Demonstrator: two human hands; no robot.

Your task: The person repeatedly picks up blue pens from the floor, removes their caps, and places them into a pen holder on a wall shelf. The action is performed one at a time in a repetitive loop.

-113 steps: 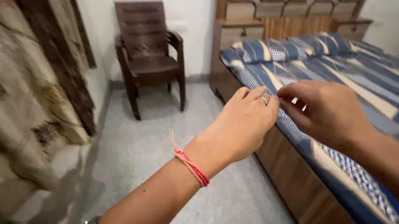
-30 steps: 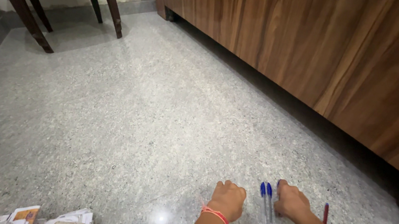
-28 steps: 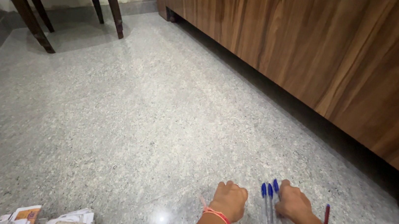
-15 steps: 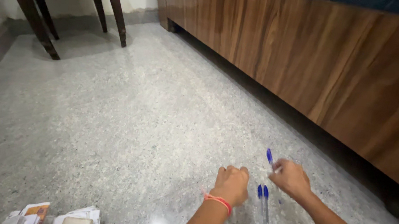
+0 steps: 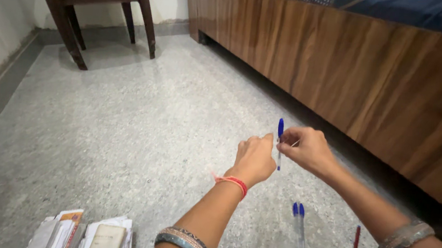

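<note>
My right hand (image 5: 307,149) holds a clear pen with a blue cap (image 5: 280,130) upright above the speckled floor. My left hand (image 5: 254,159), with a red thread at the wrist, is raised beside it, its fingertips touching or nearly touching the pen's barrel. Two more blue-capped pens (image 5: 299,228) lie side by side on the floor below my hands. A red pen (image 5: 355,245) lies a little to their right.
The wooden side of a bed (image 5: 357,73) runs along the right, with blue bedding on top. A dark brown chair (image 5: 99,2) stands at the far left by the wall. A stack of papers and booklets (image 5: 86,234) sits at the bottom left.
My right hand has picked one blue pen off the floor and raised it. My left hand has risen from the floor to meet it. The view has tilted up.
</note>
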